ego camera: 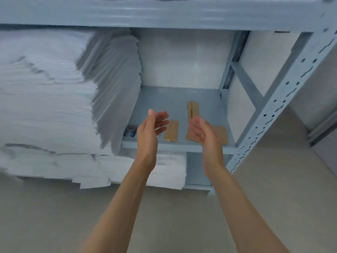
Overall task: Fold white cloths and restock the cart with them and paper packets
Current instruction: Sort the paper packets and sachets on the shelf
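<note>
flat brown paper packets (171, 131) on smooth metal shelf (164, 99), beside stacked white cloths (54, 92).

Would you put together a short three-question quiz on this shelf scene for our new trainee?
1. True or false: the left hand grips a brown paper packet.
2. Which side of the grey shelf holds the stack of white cloths? A) left B) right
3. Fill in: both hands are ____ and hold nothing.

Key
1. False; it hovers open beside the packet.
2. A.
3. Open; the right hand too is in front of the packets, fingers relaxed.
</note>
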{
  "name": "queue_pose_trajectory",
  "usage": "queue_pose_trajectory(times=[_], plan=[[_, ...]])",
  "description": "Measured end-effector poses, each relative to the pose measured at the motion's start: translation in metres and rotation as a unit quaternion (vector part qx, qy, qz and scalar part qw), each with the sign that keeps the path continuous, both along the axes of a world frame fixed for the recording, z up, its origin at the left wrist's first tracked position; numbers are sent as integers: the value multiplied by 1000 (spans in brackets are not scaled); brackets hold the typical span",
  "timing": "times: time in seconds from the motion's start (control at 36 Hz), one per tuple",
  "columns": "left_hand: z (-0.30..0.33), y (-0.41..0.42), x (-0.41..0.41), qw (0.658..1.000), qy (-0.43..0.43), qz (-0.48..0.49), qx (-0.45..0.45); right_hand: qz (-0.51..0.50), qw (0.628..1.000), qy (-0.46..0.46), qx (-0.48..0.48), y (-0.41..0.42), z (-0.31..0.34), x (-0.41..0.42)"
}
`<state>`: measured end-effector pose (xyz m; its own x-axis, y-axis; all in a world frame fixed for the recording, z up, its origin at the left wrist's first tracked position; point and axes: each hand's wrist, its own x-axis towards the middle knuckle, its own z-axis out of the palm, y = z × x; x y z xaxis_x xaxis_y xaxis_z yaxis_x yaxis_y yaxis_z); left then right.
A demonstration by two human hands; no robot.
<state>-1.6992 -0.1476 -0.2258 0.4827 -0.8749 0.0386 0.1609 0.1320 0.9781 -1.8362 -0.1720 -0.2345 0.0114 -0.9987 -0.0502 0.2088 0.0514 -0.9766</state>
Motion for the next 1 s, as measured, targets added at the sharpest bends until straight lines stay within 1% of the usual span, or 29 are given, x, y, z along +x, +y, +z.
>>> queue_pose_trajectory(times=[0.06,0.11,0.17,0.28,0.36,0.47,0.61,0.81,1.0], plan=[[13,14,-8,1000,21,-3,4,-8,1000,-10,0,14,12,-8],[27,27,-15,998,65,-14,9,-13,1000,-26,4,28,19,-14],[38,34,-20,995,93,-23,-5,-14,998,-53,-4,38,25,-16],[50,52,-27,996,78,-27,-30,-42,991,-123,-18,56,35,-25],[56,60,-30,996,66,-19,-48,-52,988,-144,-26,64,45,-31],[59,64,-35,996,64,-17,-67,-66,988,-131,-42,66,60,-39],[57,64,-43,996,59,-23,-64,-74,988,-129,-50,63,69,-49],[59,62,-57,997,55,-17,-52,-73,986,-143,-42,57,64,-60],[53,60,-54,998,42,4,-49,-58,989,-128,-33,42,53,-73]])
